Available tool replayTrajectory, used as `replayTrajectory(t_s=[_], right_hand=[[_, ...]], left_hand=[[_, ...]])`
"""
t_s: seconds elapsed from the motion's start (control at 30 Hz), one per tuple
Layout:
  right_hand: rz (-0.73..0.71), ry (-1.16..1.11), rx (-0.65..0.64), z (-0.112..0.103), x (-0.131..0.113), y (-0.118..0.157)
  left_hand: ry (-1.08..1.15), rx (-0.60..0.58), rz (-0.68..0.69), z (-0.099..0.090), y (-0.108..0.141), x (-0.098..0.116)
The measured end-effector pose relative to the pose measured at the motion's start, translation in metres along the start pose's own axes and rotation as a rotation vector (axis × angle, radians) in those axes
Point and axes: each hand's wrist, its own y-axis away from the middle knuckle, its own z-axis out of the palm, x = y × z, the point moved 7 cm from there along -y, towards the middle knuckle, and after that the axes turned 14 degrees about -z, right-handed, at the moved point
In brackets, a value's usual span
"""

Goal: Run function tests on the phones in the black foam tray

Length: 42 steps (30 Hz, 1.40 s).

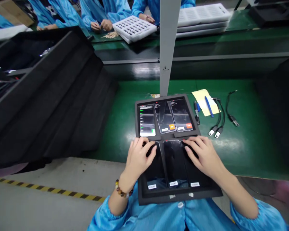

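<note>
A black tray (156,198) holding six phones (174,165) overhangs the tabletop's (120,128) near edge. The left hand (139,155) lies over its near-left phone (156,170), the right hand (204,154) over its near-right phone (194,171); whether either grip is clamped or apart, I cannot tell.

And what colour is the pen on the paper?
The pen is blue, clearest in the head view.

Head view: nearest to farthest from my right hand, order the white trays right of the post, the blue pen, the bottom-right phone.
1. Bottom-right phone: partly under your right hand.
2. Blue pen: on the yellow paper, right of the black tray.
3. White trays: on the far bench.
</note>
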Motion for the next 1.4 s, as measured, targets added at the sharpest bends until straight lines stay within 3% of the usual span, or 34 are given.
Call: replayTrajectory(t_s=[0.17,0.33,0.57,0.77,1.0,1.13,1.27,1.4], right_hand=[[-0.045,0.157,-0.100,0.021,-0.018,-0.029],[0.016,0.230,-0.105,0.027,-0.034,-0.032],[0.021,0.252,-0.118,0.026,-0.033,-0.041],[0.011,0.150,-0.136,0.023,-0.023,-0.056],[0.075,0.037,-0.413,0.040,-0.013,-0.060],[0.100,-0.051,-0.450,0.040,-0.009,-0.071],[0.129,-0.143,-0.464,0.031,-0.006,-0.081],[0.172,-0.279,-0.464,0.029,-0.005,-0.078]], left_hand=[[-0.161,-0.034,-0.108,0.012,0.007,0.021],[-0.214,-0.003,-0.192,0.016,0.025,0.041],[-0.236,-0.061,-0.272,0.025,0.029,0.031],[-0.179,-0.073,-0.228,0.025,0.025,0.035],[-0.050,-0.113,-0.210,0.018,0.005,0.030],[-0.090,-0.216,-0.116,0.022,-0.013,0.027],[-0.065,-0.386,-0.193,0.025,-0.028,0.018],[0.026,-0.506,-0.262,0.025,-0.027,0.018]])
